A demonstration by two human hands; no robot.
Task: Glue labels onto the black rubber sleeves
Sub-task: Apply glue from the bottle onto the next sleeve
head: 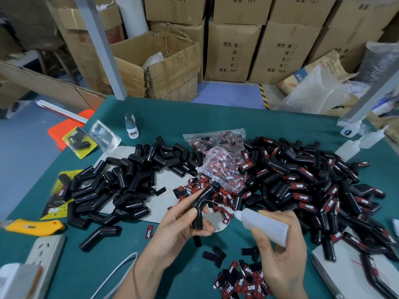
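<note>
My left hand (181, 225) grips a bent black rubber sleeve (201, 203) above the green table, its upper arm pointing up and right. My right hand (280, 244) holds a translucent glue bottle (262, 222) on its side, with the thin nozzle reaching toward the sleeve's bend. Plain black sleeves (129, 178) lie heaped at the left. Sleeves bearing red-and-black labels (313, 186) are piled at the right. Loose labels (244, 279) lie near my right wrist, and more (194, 188) spill from a clear bag (224, 167) behind the held sleeve.
A yellow utility knife (34, 227) and a white power strip (41, 255) lie at the lower left. Packaged samples (79, 142) and a small bottle (131, 126) stand at the far left of the table. Spare glue bottles (354, 145) rest far right. Cardboard boxes (233, 50) stand behind the table.
</note>
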